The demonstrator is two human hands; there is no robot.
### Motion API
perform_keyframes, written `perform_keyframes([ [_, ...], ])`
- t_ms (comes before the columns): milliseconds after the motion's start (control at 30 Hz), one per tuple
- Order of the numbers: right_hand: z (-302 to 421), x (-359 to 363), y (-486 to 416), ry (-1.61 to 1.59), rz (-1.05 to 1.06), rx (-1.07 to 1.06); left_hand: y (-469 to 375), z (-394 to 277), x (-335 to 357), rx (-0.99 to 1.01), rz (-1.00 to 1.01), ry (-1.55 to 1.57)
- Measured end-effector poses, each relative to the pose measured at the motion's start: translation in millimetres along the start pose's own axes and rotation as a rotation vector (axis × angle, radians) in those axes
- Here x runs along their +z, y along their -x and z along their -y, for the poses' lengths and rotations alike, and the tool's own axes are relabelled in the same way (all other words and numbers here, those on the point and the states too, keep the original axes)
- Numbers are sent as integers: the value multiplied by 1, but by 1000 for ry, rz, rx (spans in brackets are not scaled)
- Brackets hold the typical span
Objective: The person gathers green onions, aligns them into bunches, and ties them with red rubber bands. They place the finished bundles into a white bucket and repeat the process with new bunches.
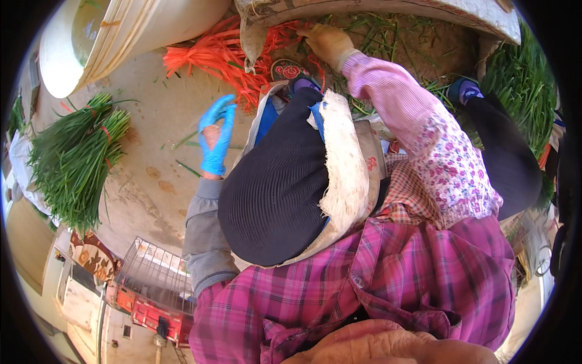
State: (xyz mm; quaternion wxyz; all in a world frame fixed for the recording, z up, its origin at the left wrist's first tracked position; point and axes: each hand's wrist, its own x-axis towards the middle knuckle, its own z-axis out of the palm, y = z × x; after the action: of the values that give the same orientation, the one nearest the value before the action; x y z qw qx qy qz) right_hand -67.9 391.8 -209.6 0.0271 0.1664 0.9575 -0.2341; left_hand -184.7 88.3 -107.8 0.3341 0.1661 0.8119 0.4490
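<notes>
My left hand (216, 135) wears a blue disposable glove with a tear over the palm. It hangs over the concrete floor beside my left knee, fingers curved and apart, nothing in it. My right hand (328, 44) reaches forward, its fingertips at the edge of a heap of red plastic tying strips (213, 57). Whether it pinches a strip cannot be made out. To the left lie bundles of green chives (75, 168), bound with red strips. Across my lap is a pale, fray-edged cloth (348, 168).
A white plastic bucket (150, 34) with liquid inside stands at the front left. Ahead is a pale board-like edge (386, 16), with loose green leaves (377, 34) below it. More long greens (518, 95) are piled at right. A red cart with a wire cage (154, 264) stands behind left.
</notes>
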Motion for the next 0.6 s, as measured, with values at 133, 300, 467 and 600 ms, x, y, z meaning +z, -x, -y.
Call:
perform_keyframes([
  [133,-18,20,-25,338,106,-70,-18,-36,24,101,158,29],
  [300,-6,-34,-1,-166,235,-122,-40,-106,17,272,245,-13],
  [467,51,-156,22,-804,498,-196,-50,-181,49,527,604,-158],
  [600,20,-208,26,-854,311,-244,-43,-189,46,364,591,-9],
])
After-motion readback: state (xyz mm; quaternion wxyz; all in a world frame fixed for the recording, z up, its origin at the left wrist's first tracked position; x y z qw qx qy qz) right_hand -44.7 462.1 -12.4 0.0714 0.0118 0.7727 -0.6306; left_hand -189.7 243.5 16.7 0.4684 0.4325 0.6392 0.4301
